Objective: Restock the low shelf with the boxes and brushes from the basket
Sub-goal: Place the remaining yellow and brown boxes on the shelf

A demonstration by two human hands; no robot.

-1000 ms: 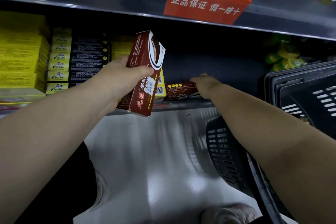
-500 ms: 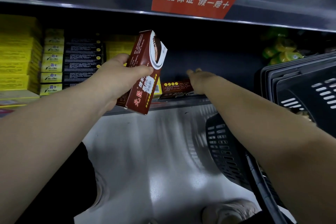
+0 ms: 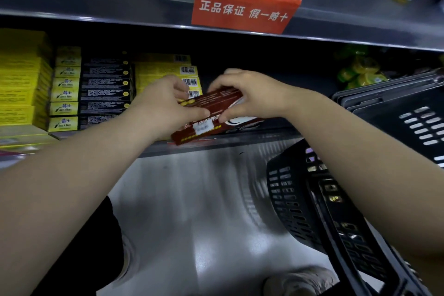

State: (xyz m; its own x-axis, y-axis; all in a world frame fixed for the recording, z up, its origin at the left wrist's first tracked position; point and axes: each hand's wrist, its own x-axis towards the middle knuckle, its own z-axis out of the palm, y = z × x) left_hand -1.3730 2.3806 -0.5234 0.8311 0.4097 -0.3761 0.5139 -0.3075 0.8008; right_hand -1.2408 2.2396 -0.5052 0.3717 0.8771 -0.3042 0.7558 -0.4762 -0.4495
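1. The left hand [image 3: 165,108] and right hand [image 3: 252,96] meet at the front edge of the low shelf [image 3: 271,136], near its middle.
2. The fingers of both hands are curled round the upper red box [image 3: 216,101], one hand at each end, and hold it nearly flat.
3. It sits just above the lower red box [image 3: 204,131], which lies along the shelf's front edge; blur hides whether the two touch.
4. Stacked yellow-and-black boxes [image 3: 96,94] fill the shelf's left side.
5. The black basket [image 3: 288,199] stands on the floor below the shelf's right end.
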